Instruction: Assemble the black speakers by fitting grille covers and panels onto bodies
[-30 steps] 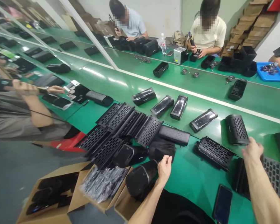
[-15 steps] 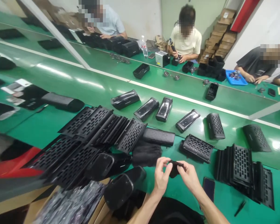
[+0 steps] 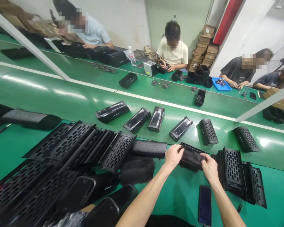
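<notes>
Between my two hands a thin piece of black cloth [image 3: 192, 155] is stretched over a black perforated panel [image 3: 189, 147] on the green table. My left hand [image 3: 174, 156] pinches the cloth's left end, and my right hand [image 3: 209, 165] pinches its right end. Left of my left hand lie a black speaker-like housing [image 3: 149, 148] and a dark stack of cloth [image 3: 137, 171]. To the right of my right hand stands a stack of perforated panels [image 3: 233, 167]. A phone [image 3: 204, 205] rests below my right hand.
Many perforated panels [image 3: 117, 150] cover the left of the table. Several black housings [image 3: 156, 118] sit on the green conveyor [image 3: 85, 104] ahead. Across it, several people work near a blue tray [image 3: 221, 84]. Slanted white posts [image 3: 41, 53] rise at both sides.
Both hands have moved forward, from the near table area to the single perforated panel. The bunched black cloth is now spread out between them. The camera view has shifted.
</notes>
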Motion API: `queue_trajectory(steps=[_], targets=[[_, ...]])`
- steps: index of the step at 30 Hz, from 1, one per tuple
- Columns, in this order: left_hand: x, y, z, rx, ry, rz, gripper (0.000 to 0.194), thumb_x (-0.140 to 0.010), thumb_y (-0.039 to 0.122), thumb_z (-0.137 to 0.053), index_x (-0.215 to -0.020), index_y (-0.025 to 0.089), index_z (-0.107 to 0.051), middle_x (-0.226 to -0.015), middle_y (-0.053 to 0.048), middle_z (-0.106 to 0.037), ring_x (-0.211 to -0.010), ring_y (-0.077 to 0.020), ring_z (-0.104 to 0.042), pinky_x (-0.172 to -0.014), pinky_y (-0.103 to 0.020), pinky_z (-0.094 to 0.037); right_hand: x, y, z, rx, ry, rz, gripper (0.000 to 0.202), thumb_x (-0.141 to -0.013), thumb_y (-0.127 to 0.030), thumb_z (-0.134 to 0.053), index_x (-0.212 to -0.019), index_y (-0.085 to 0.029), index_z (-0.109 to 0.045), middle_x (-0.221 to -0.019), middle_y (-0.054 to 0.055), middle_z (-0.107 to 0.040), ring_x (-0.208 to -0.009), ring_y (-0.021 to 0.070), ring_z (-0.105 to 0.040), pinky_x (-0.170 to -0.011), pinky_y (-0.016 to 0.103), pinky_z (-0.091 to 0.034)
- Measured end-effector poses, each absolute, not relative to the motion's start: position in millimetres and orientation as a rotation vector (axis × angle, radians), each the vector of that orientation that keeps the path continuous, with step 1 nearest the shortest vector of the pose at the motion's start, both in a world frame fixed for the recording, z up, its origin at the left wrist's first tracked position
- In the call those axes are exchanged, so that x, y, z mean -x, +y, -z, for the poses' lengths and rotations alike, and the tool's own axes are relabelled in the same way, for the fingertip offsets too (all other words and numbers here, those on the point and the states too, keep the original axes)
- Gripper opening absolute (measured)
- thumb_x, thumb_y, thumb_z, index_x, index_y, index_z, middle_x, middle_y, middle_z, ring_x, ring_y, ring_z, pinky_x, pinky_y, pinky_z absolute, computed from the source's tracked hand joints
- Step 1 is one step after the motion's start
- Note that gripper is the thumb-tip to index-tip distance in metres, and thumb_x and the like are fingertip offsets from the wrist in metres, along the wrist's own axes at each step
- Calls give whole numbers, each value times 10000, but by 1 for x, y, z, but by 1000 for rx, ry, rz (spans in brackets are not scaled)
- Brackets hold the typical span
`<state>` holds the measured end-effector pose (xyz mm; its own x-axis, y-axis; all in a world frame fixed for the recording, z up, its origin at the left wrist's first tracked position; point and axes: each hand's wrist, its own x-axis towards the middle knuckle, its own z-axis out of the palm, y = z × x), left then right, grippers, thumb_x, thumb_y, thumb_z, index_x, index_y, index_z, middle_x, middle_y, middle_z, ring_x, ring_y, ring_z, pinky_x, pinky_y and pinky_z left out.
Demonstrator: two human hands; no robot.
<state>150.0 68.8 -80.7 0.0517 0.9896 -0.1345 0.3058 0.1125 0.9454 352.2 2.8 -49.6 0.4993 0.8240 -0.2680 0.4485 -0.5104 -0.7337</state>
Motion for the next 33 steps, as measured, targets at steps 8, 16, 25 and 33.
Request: queue_trajectory(steps=[8,16,25,33], targets=[[-156,83,98,-1501,1551,-818,341,-847,230,-691,-1188,234,-705,-1121,-87,-632,-1091,-277,-605,-958,-410,-488,-351,2,70,2320,-980,-599,565,-771,-489,-627,-1268,-220,-633,-1227,133,-606,-843,270,-649,-746,408,-483],[-144,98,81,-1413,1387,-880,137,-855,283,-659,-949,222,-738,-1019,-58,-686,-976,-233,-631,-932,-371,-502,-365,13,58,2037,-939,-699,323,-759,-513,-660,-928,-238,-649,-1015,93,-677,-1016,312,-605,-910,435,-467],[-113,53,52,-1101,1163,-866,319,-776,360,-699,-1032,172,-672,-952,-51,-738,-855,-184,-679,-768,-282,-541,-345,-7,31,1634,-717,-1205,506,-660,-550,-817,-1034,-255,-648,-892,56,-771,-834,287,-725,-729,390,-557],[-88,16,46,-971,1123,-842,394,-791,392,-718,-1118,173,-715,-1024,-78,-752,-952,-218,-690,-851,-321,-557,-330,-42,26,1546,-583,-1330,496,-653,-538,-885,-1012,-249,-701,-1005,77,-791,-954,311,-739,-791,405,-578]])
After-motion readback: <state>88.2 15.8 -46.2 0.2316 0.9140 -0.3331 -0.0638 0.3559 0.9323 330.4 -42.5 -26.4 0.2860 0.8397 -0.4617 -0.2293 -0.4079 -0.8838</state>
